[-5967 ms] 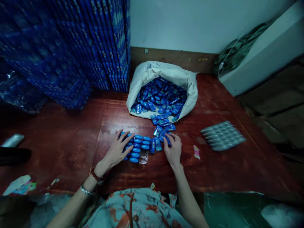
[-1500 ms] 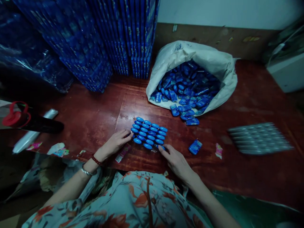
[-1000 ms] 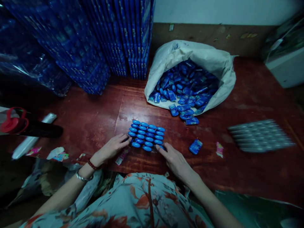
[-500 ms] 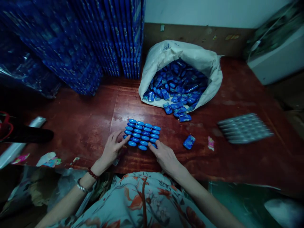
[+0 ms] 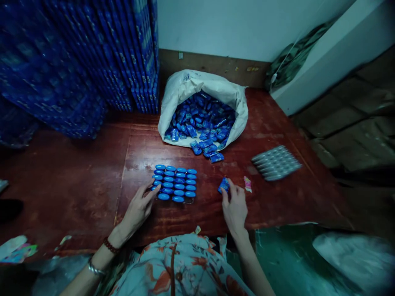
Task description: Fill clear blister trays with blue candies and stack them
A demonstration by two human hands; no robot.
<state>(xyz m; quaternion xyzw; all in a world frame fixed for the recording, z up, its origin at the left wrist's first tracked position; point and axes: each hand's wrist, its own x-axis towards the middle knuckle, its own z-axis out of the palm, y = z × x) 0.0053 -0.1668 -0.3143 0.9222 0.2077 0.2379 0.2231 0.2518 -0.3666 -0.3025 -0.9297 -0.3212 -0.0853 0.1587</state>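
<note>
A block of blue packets stands in neat rows on the red-brown table. My left hand rests against the block's left edge, fingers spread. My right hand has reached to the right and its fingertips close on a single loose blue packet. Behind them a white sack lies open on its side, full of the same blue packets, with a few spilled at its mouth.
Tall stacks of blue cartons fill the back left. A clear blister tray lies at the right, with a small pink wrapper near my right hand. Paper scraps lie at the front left edge. A white cabinet stands at the back right.
My right hand left the block's right edge and moved right to the loose packet. My left hand stays at the block. The view has swung to the right.
</note>
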